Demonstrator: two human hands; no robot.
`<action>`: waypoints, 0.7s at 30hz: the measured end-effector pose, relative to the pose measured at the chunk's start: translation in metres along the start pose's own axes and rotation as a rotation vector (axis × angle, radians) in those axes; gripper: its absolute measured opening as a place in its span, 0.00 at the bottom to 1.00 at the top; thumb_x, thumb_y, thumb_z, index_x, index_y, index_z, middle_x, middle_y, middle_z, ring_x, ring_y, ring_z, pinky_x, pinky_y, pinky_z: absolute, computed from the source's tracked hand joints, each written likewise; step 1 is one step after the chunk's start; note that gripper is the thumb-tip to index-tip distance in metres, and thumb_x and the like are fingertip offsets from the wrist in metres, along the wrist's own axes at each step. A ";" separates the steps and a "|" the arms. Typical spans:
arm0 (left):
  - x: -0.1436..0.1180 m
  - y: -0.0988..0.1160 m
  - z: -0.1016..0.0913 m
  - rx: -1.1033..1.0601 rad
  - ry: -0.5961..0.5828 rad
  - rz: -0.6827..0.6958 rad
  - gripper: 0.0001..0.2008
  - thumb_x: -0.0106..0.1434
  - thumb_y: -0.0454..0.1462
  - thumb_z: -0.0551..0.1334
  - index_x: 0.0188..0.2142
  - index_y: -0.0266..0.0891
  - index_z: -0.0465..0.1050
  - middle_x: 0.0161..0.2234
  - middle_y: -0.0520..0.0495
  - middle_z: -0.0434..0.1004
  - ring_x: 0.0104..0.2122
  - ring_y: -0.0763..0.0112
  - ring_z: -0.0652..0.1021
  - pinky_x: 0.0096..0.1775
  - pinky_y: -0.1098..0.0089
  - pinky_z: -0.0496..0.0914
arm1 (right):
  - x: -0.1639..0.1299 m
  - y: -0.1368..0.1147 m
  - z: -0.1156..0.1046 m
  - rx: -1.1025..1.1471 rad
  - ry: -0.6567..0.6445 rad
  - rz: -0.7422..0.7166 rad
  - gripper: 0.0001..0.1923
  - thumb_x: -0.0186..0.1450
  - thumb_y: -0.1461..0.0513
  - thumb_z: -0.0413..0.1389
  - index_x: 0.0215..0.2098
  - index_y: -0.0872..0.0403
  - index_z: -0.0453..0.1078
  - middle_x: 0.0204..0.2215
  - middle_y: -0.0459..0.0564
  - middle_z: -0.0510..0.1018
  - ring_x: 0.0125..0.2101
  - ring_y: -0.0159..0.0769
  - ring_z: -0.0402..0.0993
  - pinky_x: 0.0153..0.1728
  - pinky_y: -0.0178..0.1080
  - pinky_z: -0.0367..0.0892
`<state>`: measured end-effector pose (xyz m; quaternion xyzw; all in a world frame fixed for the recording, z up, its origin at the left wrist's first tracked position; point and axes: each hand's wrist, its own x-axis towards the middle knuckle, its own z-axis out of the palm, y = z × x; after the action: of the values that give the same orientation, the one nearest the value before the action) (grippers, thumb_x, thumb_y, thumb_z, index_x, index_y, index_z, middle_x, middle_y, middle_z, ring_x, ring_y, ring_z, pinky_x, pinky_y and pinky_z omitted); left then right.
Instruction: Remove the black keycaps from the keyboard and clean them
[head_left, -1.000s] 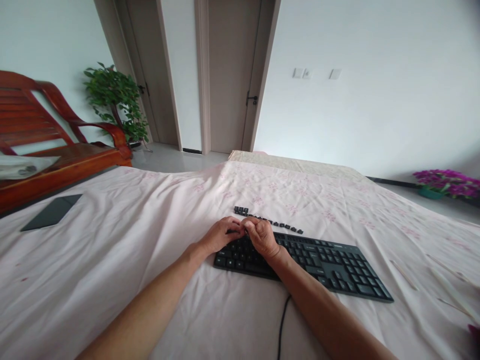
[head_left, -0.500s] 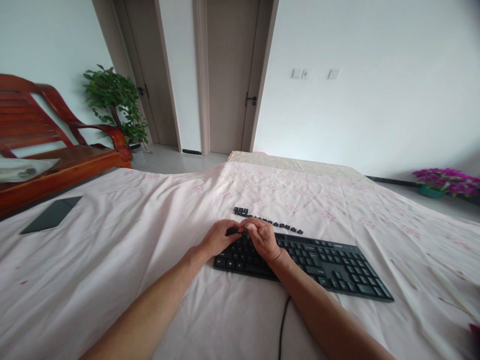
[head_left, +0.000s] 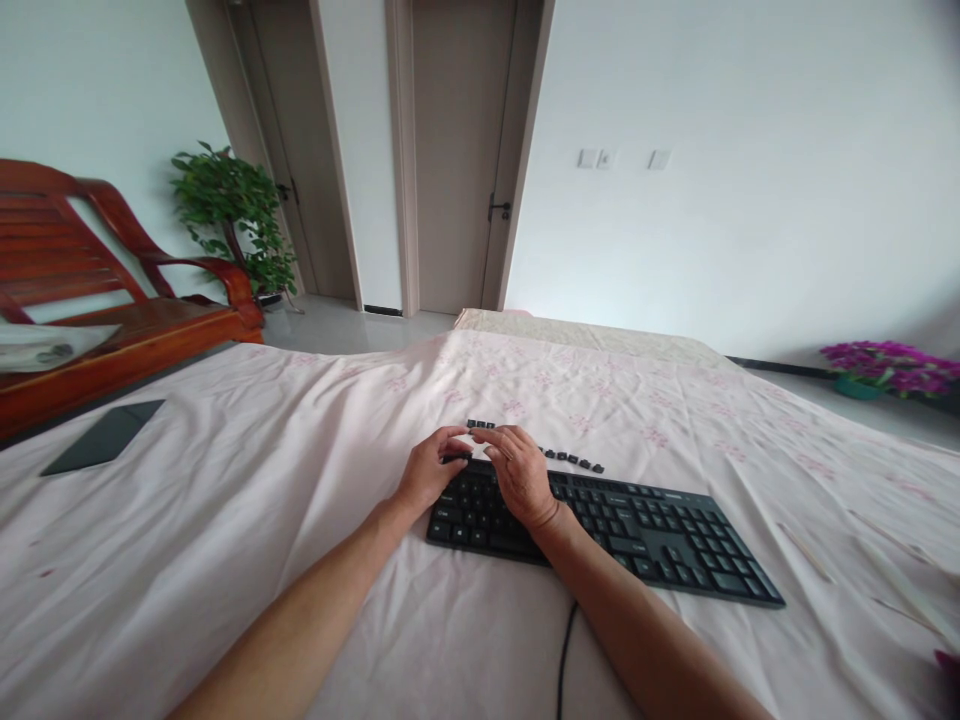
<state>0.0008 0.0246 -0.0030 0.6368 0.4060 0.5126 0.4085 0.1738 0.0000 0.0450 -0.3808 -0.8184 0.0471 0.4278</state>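
Observation:
A black computer keyboard (head_left: 660,545) lies on the pink flowered cloth. At its far left corner is my left hand (head_left: 427,472), thumb and fingers curled around the corner. My right hand (head_left: 521,478) hovers over the keyboard's left part, fingers stretched forward and thumb apart, with nothing visible in them. The index fingertips of both hands almost meet. Just behind the keyboard stretches a row of loose black keycaps (head_left: 574,460), partly hidden by my right hand. A few more keycaps (head_left: 480,424) sit beyond my fingertips.
A dark flat phone-like slab (head_left: 105,436) rests on the cloth (head_left: 337,600) at the left. Thin sticks (head_left: 806,552) lie to the right. The keyboard's cable (head_left: 568,660) runs toward me. A wooden bench (head_left: 135,310) stands at the left, beside a plant.
The fingers of my right hand have straightened out of a closed pinch and reach farther forward. My left fingers have lifted slightly, staying at the keyboard's corner.

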 end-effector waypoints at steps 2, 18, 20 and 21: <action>0.000 0.001 0.000 -0.025 0.023 -0.008 0.22 0.53 0.28 0.62 0.48 0.40 0.68 0.36 0.49 0.78 0.39 0.69 0.78 0.47 0.63 0.71 | 0.001 0.000 0.002 -0.032 -0.031 0.015 0.17 0.71 0.60 0.43 0.54 0.50 0.67 0.40 0.51 0.77 0.41 0.39 0.70 0.46 0.42 0.64; -0.005 0.016 -0.001 -0.072 -0.035 -0.004 0.23 0.55 0.36 0.65 0.51 0.37 0.66 0.42 0.44 0.75 0.38 0.68 0.78 0.44 0.66 0.72 | -0.001 0.002 0.012 -0.251 -0.140 0.111 0.10 0.67 0.59 0.51 0.41 0.48 0.75 0.34 0.48 0.77 0.37 0.36 0.72 0.39 0.35 0.62; -0.005 0.017 -0.001 -0.059 -0.049 0.024 0.24 0.55 0.36 0.65 0.52 0.38 0.65 0.42 0.44 0.75 0.40 0.67 0.78 0.46 0.65 0.71 | -0.001 0.000 0.011 -0.253 -0.133 0.122 0.10 0.67 0.59 0.52 0.40 0.47 0.75 0.34 0.48 0.78 0.37 0.35 0.72 0.38 0.34 0.62; -0.005 0.018 -0.001 -0.048 -0.053 0.044 0.25 0.55 0.35 0.65 0.52 0.38 0.65 0.43 0.44 0.75 0.42 0.67 0.77 0.48 0.64 0.70 | 0.000 0.000 0.010 -0.254 -0.127 0.129 0.10 0.67 0.59 0.52 0.40 0.47 0.75 0.34 0.47 0.78 0.37 0.35 0.73 0.38 0.34 0.62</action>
<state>0.0006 0.0140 0.0122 0.6490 0.3686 0.5139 0.4229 0.1662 0.0021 0.0385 -0.4799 -0.8171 -0.0055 0.3194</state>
